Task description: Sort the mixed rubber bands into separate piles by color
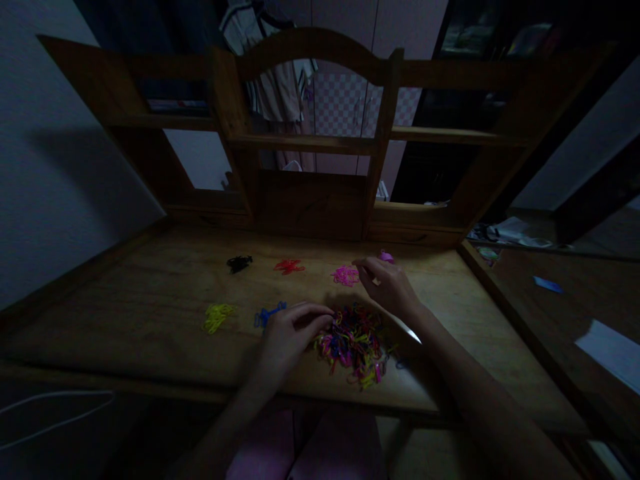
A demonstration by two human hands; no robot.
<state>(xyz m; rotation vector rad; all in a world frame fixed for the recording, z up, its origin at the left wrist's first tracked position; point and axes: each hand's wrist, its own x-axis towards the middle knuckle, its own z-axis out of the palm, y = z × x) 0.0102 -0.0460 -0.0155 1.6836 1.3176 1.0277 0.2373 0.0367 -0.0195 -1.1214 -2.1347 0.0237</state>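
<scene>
A mixed pile of small coloured loops that look like rubber bands (356, 343) lies on the wooden desk. My left hand (295, 330) reaches to the pile's left edge, thumb and forefinger pinched together; what is between them is too small to make out. Behind the pile, my right hand (385, 283) hovers beside a small heap of pink bands (345, 275), fingertips closed at its right side. Left of my left hand are blue bands (269, 313), partly covered by it. Farther out sit yellow bands (219, 317), red bands (289, 267) and black bands (240, 263).
A pink object (387, 256) rests behind my right hand. A wooden shelf unit (310, 203) stands along the desk's back edge. To the right, a lower brown surface holds a blue packet (547, 285) and white paper (610, 353). A wall (65, 153) borders the left.
</scene>
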